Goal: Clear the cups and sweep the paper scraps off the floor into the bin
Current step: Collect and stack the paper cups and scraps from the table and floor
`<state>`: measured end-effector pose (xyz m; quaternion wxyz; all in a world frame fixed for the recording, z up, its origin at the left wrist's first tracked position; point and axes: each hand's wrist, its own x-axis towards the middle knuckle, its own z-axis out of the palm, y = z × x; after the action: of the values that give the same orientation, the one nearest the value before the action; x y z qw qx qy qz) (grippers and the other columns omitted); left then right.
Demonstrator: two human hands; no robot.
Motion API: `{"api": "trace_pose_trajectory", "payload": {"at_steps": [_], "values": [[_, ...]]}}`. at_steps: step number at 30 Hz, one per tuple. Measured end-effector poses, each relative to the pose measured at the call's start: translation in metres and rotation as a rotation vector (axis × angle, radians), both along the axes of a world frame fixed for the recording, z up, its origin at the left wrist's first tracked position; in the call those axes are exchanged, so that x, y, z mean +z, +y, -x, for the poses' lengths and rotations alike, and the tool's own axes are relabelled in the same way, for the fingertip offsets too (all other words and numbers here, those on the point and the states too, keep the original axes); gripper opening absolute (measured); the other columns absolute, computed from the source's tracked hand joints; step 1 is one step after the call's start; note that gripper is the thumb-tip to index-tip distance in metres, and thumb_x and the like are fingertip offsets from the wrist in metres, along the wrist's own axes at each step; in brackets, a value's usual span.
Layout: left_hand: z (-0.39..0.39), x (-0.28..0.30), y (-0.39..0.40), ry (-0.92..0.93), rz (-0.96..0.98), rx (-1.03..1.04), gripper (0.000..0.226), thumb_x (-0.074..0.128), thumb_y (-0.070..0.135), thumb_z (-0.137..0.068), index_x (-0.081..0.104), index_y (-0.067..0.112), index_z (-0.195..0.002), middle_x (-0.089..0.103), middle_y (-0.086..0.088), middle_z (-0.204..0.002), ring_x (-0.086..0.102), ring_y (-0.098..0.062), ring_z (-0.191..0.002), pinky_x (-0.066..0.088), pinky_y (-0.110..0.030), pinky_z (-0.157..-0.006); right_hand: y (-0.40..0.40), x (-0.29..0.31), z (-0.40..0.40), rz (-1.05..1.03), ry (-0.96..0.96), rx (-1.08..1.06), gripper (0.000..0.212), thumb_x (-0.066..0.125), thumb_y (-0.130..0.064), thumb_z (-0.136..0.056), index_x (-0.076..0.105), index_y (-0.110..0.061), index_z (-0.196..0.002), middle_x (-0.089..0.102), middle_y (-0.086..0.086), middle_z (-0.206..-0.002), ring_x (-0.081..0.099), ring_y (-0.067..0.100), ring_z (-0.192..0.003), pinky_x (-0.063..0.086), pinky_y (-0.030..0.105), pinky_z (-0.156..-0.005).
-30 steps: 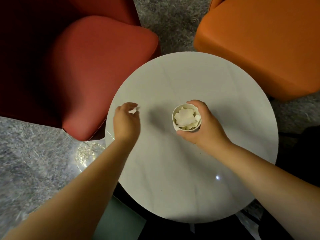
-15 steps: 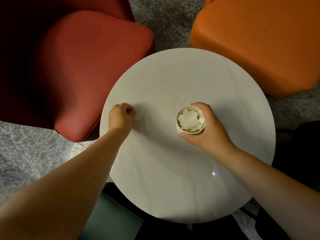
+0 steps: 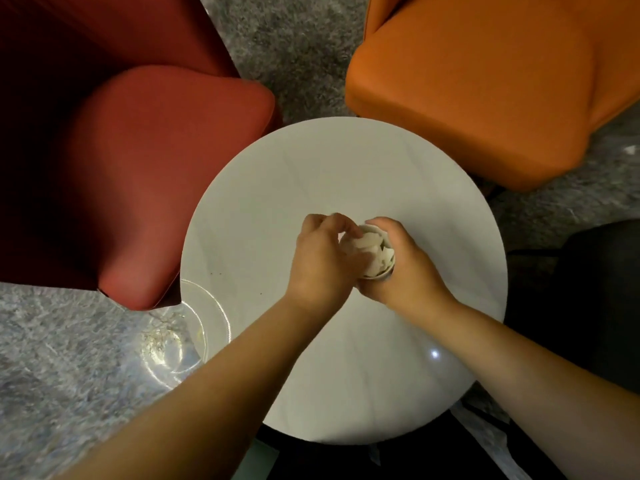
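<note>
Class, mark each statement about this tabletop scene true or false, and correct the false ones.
1. The right hand grips the paper cup. True.
2. The cup is empty. False: it holds paper scraps.
3. The left hand rests on the red chair. False: its fingers are at the cup's mouth.
4. The round white table stands between a red chair and an orange chair. True.
5. The cup lies tipped over on the carpet. False: it is upright over the table.

Left hand (image 3: 323,258) covers near-left rim of cup (image 3: 375,233); fingertips blurred, any scrap pinched unreadable. Cup wall hidden behind right hand (image 3: 403,268). Both armchairs cropped by frame edges.
</note>
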<state>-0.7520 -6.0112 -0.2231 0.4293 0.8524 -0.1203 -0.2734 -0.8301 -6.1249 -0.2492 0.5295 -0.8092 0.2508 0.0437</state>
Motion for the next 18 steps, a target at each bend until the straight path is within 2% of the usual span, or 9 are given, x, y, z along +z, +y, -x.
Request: {"api": "trace_pose_trajectory", "payload": {"at_steps": [2, 4, 6, 8, 10, 11, 13, 15, 18], "values": [[0.003, 0.002, -0.009, 0.072, -0.010, 0.044, 0.046, 0.078, 0.018, -0.079, 0.051, 0.028, -0.115, 0.040, 0.005, -0.120, 0.052, -0.005, -0.087, 0.053, -0.018, -0.062, -0.004, 0.005, 0.004, 0.047, 0.001, 0.024, 0.062, 0.081, -0.024, -0.063, 0.046, -0.039, -0.111, 0.058, -0.024, -0.101, 0.058, -0.010, -0.088, 0.043, 0.005, -0.064], [0.004, 0.004, -0.017, 0.089, -0.071, 0.001, 0.062, 0.079, 0.021, -0.079, 0.045, 0.027, -0.131, 0.040, 0.007, -0.120, 0.052, -0.009, -0.089, 0.044, -0.008, -0.059, -0.009, 0.010, 0.007, 0.099, 0.000, 0.040, 0.057, 0.081, -0.028, -0.063, 0.045, -0.042, -0.105, 0.058, -0.022, -0.098, 0.058, -0.007, -0.085, 0.044, 0.007, -0.061], [0.003, 0.005, -0.022, 0.175, -0.117, -0.051, 0.062, 0.078, 0.024, -0.080, 0.047, 0.024, -0.134, 0.052, 0.007, -0.117, 0.057, -0.014, -0.091, 0.044, -0.009, -0.058, -0.015, 0.014, 0.012, 0.139, -0.004, 0.049, 0.055, 0.081, -0.029, -0.063, 0.046, -0.041, -0.104, 0.058, -0.020, -0.098, 0.058, -0.004, -0.084, 0.045, 0.009, -0.061], [0.003, 0.004, -0.028, 0.303, -0.134, -0.070, 0.051, 0.076, 0.025, -0.080, 0.056, 0.020, -0.126, 0.066, -0.001, -0.109, 0.069, -0.024, -0.085, 0.060, -0.031, -0.065, -0.022, 0.017, 0.018, 0.143, -0.011, 0.058, 0.053, 0.081, -0.026, -0.064, 0.048, -0.040, -0.102, 0.059, -0.019, -0.097, 0.058, -0.003, -0.083, 0.046, 0.011, -0.060], [0.011, 0.004, -0.034, 0.322, -0.163, -0.087, 0.040, 0.076, 0.023, -0.078, 0.063, 0.017, -0.116, 0.071, -0.005, -0.096, 0.072, -0.028, -0.079, 0.061, -0.045, -0.069, -0.029, 0.018, 0.027, 0.116, -0.023, 0.071, 0.052, 0.081, -0.023, -0.064, 0.051, -0.037, -0.104, 0.060, -0.016, -0.098, 0.059, 0.000, -0.086, 0.049, 0.014, -0.063], [0.016, 0.004, -0.038, 0.293, -0.169, -0.085, 0.037, 0.076, 0.022, -0.077, 0.066, 0.016, -0.112, 0.071, -0.004, -0.093, 0.071, -0.026, -0.079, 0.061, -0.045, -0.068, -0.032, 0.018, 0.031, 0.110, -0.028, 0.079, 0.052, 0.081, -0.023, -0.064, 0.052, -0.036, -0.105, 0.060, -0.016, -0.100, 0.059, 0.001, -0.088, 0.049, 0.014, -0.064], [0.027, 0.003, -0.046, 0.193, -0.190, -0.070, 0.033, 0.076, 0.023, -0.078, 0.066, 0.015, -0.108, 0.069, 0.003, -0.090, 0.067, -0.015, -0.077, 0.059, -0.030, -0.063, -0.038, 0.017, 0.038, 0.111, -0.038, 0.089, 0.052, 0.081, -0.025, -0.062, 0.053, -0.036, -0.105, 0.060, -0.015, -0.101, 0.059, 0.002, -0.090, 0.049, 0.015, -0.066], [0.036, 0.004, -0.053, 0.129, -0.224, -0.051, 0.027, 0.075, 0.025, -0.079, 0.064, 0.019, -0.103, 0.063, 0.008, -0.085, 0.057, -0.003, -0.068, 0.045, -0.013, -0.050, -0.046, 0.016, 0.044, 0.113, -0.053, 0.100, 0.052, 0.082, -0.026, -0.062, 0.053, -0.036, -0.105, 0.060, -0.015, -0.101, 0.058, 0.001, -0.090, 0.048, 0.013, -0.067], [0.048, 0.008, -0.060, 0.153, -0.231, -0.014, 0.026, 0.074, 0.025, -0.079, 0.064, 0.018, -0.102, 0.066, 0.007, -0.084, 0.059, -0.003, -0.064, 0.041, -0.010, -0.047, -0.056, 0.017, 0.053, 0.073, -0.066, 0.118, 0.058, 0.084, -0.025, -0.061, 0.051, -0.036, -0.107, 0.059, -0.016, -0.104, 0.058, 0.000, -0.092, 0.050, 0.015, -0.070]]}}
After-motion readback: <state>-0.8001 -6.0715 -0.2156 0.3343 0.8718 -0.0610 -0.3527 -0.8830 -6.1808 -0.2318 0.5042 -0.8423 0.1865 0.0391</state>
